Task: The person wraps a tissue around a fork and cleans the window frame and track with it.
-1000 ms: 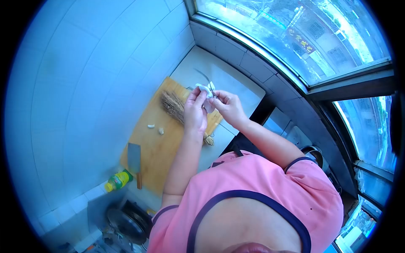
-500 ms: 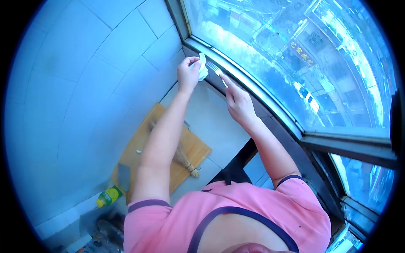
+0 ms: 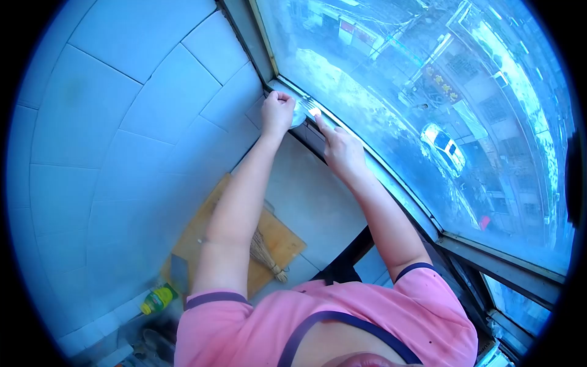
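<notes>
My left hand (image 3: 279, 114) is raised by the window corner, its fingers pinched together on a small white cloth or tissue (image 3: 298, 117). Just to the right, my right hand (image 3: 343, 150) grips a metal fork (image 3: 310, 108), index finger stretched along it. The fork's tines point up and left, close to the white piece. Both are held at the window frame. Below the arms, a bundle of dry stalks (image 3: 263, 255) rests on a wooden board (image 3: 284, 240), partly hidden by my left forearm.
A cleaver blade (image 3: 179, 273) lies at the board's left edge, near a yellow-green bottle (image 3: 158, 299). Tiled wall (image 3: 140, 153) rises on the left. The window frame (image 3: 391, 173) runs diagonally down to the right, with a white counter (image 3: 306, 189) below it.
Both hands have risen from over the board to the window frame and drawn apart. The fork now shows clearly in my right hand. The view has shifted toward the window.
</notes>
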Motion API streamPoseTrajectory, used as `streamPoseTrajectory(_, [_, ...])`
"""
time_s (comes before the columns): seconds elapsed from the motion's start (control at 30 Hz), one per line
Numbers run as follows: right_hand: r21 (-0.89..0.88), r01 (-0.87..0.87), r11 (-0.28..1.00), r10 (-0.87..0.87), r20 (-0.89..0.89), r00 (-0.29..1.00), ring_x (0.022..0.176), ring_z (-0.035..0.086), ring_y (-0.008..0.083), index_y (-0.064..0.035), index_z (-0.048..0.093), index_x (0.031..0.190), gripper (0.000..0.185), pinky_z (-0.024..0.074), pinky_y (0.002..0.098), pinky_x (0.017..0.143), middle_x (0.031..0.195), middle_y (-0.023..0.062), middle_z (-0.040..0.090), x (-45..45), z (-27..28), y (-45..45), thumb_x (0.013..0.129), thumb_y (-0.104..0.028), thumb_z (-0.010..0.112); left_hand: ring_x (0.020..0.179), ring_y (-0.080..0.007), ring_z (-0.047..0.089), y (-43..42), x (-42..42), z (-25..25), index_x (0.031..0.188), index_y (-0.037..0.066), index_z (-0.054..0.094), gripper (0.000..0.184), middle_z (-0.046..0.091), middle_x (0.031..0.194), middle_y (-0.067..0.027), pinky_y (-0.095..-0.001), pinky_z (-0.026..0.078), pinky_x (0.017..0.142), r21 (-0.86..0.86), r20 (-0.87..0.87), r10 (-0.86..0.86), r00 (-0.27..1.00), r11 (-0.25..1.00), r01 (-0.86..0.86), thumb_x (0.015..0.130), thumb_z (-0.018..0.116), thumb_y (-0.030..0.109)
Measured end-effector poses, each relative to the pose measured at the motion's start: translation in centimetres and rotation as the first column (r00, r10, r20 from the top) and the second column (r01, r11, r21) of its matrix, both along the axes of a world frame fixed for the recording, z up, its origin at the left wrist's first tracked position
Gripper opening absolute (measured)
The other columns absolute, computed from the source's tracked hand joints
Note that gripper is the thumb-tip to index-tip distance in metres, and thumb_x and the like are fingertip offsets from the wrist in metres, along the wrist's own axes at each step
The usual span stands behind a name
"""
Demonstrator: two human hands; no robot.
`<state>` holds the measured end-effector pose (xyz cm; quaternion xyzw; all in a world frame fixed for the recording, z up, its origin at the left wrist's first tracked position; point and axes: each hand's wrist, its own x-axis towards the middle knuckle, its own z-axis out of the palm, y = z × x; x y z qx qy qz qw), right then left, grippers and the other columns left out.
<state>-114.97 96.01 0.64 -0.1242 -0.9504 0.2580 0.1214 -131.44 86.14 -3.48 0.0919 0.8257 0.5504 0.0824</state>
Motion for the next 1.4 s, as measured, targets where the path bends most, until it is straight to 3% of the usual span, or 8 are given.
streamPoseTrajectory(0.2, [0.047,-0.01,0.999,0.004,0.119,0.993,0.066,0.059,0.0361,-0.0196,0.051,0.136,0.056,0.0477,0.0449,0.064,0.074,0.0191,0.059,-0.2,0.8,-0.2,0.083,-0.001,0.048,0.075,-0.0146,0.064,-0.3,0.0,0.2,0.089,-0.001,0.063,0.016,0.068,0.083,-0.0101,-0.0286,0.05,0.069,-0.049,-0.058,-0.042,0.997,0.998,0.04,0.082,0.066,0.013])
streamPoseTrajectory(0.27, [-0.04,-0.01,0.999,0.017,0.189,0.982,0.07,0.061,0.0385,-0.0195,0.051,0.135,0.056,0.0474,0.0468,0.066,0.076,0.0234,0.06,-0.5,1.3,-0.3,0.082,-0.001,0.046,0.079,-0.0269,0.067,-0.4,1.0,1.1,0.091,0.0,0.066,0.019,0.068,0.082,-0.0155,-0.0362,0.051,0.075,0.059,-0.107,-0.067,0.992,0.995,0.074,0.081,0.063,0.016])
streamPoseTrajectory(0.57, [-0.043,-0.009,0.999,0.021,0.266,0.964,0.077,0.064,0.0377,-0.0169,0.047,0.137,0.062,0.0499,0.0467,0.069,0.079,0.0208,0.065,-1.6,2.4,-0.4,0.077,-0.001,0.048,0.081,-0.0341,0.062,-1.2,3.2,1.4,0.105,0.001,0.068,0.025,0.063,0.088,-0.0164,-0.0403,0.049,0.074,-0.21,-0.478,-0.304,0.824,0.95,0.229,0.087,0.055,0.011])
streamPoseTrajectory(0.83, [-0.082,0.001,0.997,0.021,0.274,0.962,0.075,0.062,0.0406,-0.0188,0.045,0.139,0.065,0.0477,0.047,0.071,0.078,0.0258,0.062,-1.8,2.3,-0.8,0.077,0.001,0.045,0.093,-0.0352,0.058,-1.6,3.1,2.9,0.118,0.002,0.061,0.035,0.058,0.097,-0.0191,-0.0449,0.048,0.08,-0.467,-0.314,-0.448,0.837,0.84,0.275,0.087,0.05,0.016])
streamPoseTrajectory(0.97, [-0.091,0.011,0.996,0.015,0.289,0.957,0.075,0.062,0.0401,-0.0185,0.045,0.139,0.065,0.0477,0.0475,0.07,0.079,0.025,0.062,-2.2,1.6,-0.9,0.077,0.002,0.044,0.093,-0.0359,0.058,-1.5,1.9,2.7,0.117,0.001,0.06,0.034,0.058,0.097,-0.0195,-0.0448,0.048,0.081,-0.49,-0.332,-0.442,0.833,0.836,0.247,0.088,0.051,0.017])
streamPoseTrajectory(1.03, [-0.044,-0.072,0.996,0.077,0.103,0.992,0.072,0.063,0.0382,-0.0148,0.045,0.138,0.065,0.049,0.0472,0.066,0.075,0.022,0.064,-3.7,0.8,-1.0,0.075,-0.002,0.049,0.093,-0.0361,0.058,-1.4,1.5,2.9,0.117,0.001,0.06,0.034,0.058,0.097,-0.0196,-0.0448,0.048,0.082,-0.525,-0.347,-0.434,0.832,0.825,0.211,0.088,0.051,0.017])
streamPoseTrajectory(1.17, [-0.148,0.006,0.989,0.031,0.249,0.968,0.078,0.062,0.0415,-0.0155,0.049,0.136,0.058,0.0472,0.0475,0.073,0.082,0.0268,0.062,-1.6,2.1,-0.4,0.08,-0.001,0.043,0.097,-0.0346,0.056,-0.9,4.0,2.4,0.119,0.0,0.057,0.036,0.057,0.1,-0.0182,-0.0447,0.048,0.083,-0.491,-0.337,-0.437,0.834,0.837,0.24,0.088,0.051,0.017])
streamPoseTrajectory(1.4, [-0.118,-0.015,0.993,0.034,0.157,0.987,0.074,0.064,0.04,-0.0159,0.048,0.137,0.063,0.0494,0.0477,0.068,0.076,0.0245,0.064,-3.4,1.5,-1.0,0.076,0.0,0.046,0.095,-0.0356,0.056,-1.0,2.0,2.5,0.119,-0.001,0.057,0.035,0.057,0.099,-0.0188,-0.0446,0.047,0.081,-0.507,-0.374,-0.424,0.825,0.838,0.201,0.088,0.051,0.015])
